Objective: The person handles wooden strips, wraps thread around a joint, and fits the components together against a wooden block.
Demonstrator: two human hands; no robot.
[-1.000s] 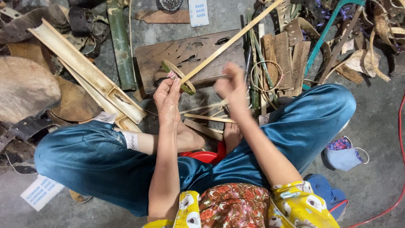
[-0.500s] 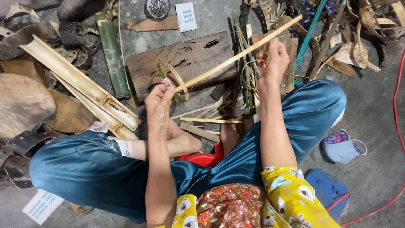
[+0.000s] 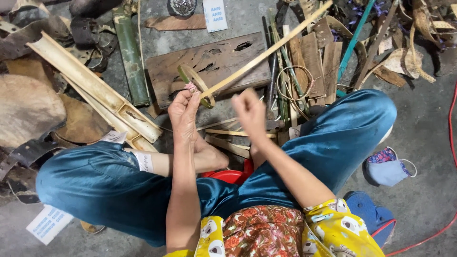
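My left hand (image 3: 184, 110) pinches the near end of a long thin bamboo strip (image 3: 266, 51), which bends there into a small loop (image 3: 195, 83) and then runs up to the right. My right hand (image 3: 250, 113) is blurred in the middle, fingers closed; I cannot tell whether it holds anything. Below both hands are my crossed legs in blue trousers (image 3: 333, 138) and a bare foot (image 3: 209, 157). Short bamboo slats (image 3: 228, 138) lie on the ground between my hands and legs.
A worn wooden board (image 3: 223, 62) lies just beyond my hands. Split bamboo halves (image 3: 90, 88) and a green bamboo piece (image 3: 128, 52) lie to the left. Bamboo scraps, strips and a wire coil (image 3: 295, 83) are piled to the right. A cloth mask (image 3: 386, 166) lies at the right.
My right hand has come back down from far up the strip to the middle, close to the left hand. The left hand keeps its grip at the loop.
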